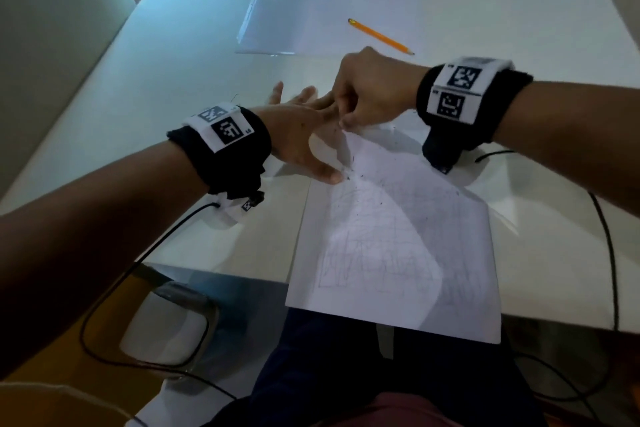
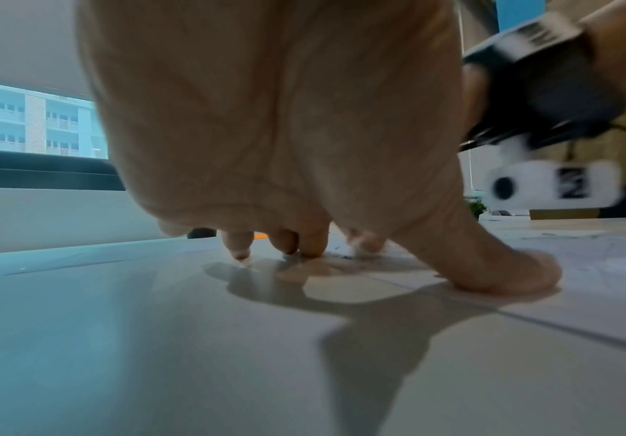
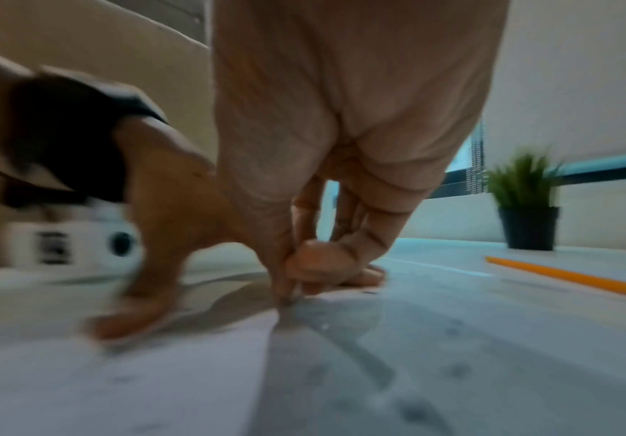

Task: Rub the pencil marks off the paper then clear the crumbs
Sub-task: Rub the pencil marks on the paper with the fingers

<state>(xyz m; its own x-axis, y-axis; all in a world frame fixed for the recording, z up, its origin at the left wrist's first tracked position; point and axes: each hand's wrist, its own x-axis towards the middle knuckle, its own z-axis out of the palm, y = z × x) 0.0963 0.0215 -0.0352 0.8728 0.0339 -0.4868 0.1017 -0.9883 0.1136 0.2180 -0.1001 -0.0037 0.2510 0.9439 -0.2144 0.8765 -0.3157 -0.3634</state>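
Paper (image 1: pixel 398 236), far corner beneath both hands

Paper (image 1: pixel 398 246): white sheet, flat on the table, near edge hanging past the table's front edge; its far corner is lifted off the surface
Pencil marks (image 1: pixel 367 263): faint grey scribbles, densest in the lower half of the sheet
Crumbs (image 1: pixel 356 177): small dark specks scattered over the upper part of the paper, thickest near the raised corner
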